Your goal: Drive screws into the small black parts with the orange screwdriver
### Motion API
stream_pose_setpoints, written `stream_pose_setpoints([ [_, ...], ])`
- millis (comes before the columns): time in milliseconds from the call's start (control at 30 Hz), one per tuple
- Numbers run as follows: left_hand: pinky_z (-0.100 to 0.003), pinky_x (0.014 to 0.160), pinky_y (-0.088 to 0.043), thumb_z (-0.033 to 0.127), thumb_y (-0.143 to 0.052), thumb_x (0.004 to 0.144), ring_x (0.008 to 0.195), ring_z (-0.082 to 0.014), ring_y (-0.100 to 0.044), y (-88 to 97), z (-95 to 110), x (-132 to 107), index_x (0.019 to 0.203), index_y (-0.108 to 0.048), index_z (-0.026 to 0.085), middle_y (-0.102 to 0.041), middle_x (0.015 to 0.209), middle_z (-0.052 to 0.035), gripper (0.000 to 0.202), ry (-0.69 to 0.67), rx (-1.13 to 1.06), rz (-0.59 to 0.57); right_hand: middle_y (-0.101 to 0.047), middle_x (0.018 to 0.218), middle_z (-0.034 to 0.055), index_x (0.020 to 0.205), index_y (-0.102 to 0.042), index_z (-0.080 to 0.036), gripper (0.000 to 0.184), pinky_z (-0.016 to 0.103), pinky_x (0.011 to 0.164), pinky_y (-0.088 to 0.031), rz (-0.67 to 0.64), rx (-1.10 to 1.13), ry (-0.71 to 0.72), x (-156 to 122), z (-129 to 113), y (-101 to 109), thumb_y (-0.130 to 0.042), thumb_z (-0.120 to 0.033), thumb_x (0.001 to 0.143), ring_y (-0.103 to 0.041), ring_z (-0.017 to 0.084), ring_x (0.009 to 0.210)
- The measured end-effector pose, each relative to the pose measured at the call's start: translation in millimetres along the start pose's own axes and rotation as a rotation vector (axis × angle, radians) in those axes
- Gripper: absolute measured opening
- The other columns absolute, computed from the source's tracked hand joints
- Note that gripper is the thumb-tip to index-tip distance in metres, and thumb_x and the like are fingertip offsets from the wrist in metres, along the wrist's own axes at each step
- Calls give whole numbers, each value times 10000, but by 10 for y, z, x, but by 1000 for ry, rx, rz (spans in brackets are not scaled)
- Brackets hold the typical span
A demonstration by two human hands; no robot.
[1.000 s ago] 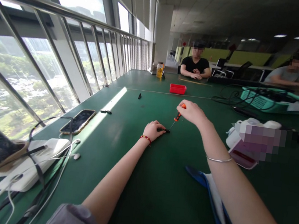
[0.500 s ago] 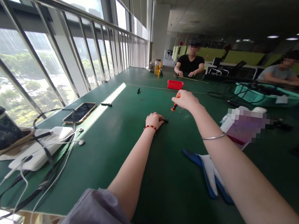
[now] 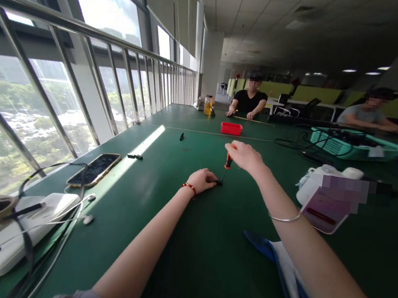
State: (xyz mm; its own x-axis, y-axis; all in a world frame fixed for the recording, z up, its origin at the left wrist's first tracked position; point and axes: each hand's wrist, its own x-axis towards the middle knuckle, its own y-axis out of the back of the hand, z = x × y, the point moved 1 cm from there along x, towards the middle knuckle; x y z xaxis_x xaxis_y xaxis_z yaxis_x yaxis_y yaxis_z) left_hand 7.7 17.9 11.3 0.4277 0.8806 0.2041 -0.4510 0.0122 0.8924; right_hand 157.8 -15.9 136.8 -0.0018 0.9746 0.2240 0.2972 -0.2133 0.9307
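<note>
My right hand is closed round the orange and black handle of a screwdriver, held nearly upright. Its thin shaft points down to a small black part on the green table. With closed fingers my left hand grips that small black part from the left and keeps it against the tabletop. The part's exact kind is too small to make out. Whether the tip sits in a screw cannot be seen.
Beyond my hands stands a red tray. Two small black pieces lie left of it. A phone, power strip and cables are at left. Gloves, a white bottle and a green basket are right. A person sits opposite.
The camera view has tilted up, so the tabletop things sit lower in the picture. Both hands keep their holds on the screwdriver and the small black part.
</note>
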Motion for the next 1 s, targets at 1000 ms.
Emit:
stream_pose_setpoints([
  [1000, -198, 569, -380, 388, -637, 700, 661, -103, -547, 1, -85, 184, 779, -646, 218, -630, 759, 34, 188, -121, -96, -61, -591, 658, -8, 831, -499, -241, 166, 252, 492, -281, 243, 186, 16, 258, 294, -209, -428, -386, 791, -515, 158, 573],
])
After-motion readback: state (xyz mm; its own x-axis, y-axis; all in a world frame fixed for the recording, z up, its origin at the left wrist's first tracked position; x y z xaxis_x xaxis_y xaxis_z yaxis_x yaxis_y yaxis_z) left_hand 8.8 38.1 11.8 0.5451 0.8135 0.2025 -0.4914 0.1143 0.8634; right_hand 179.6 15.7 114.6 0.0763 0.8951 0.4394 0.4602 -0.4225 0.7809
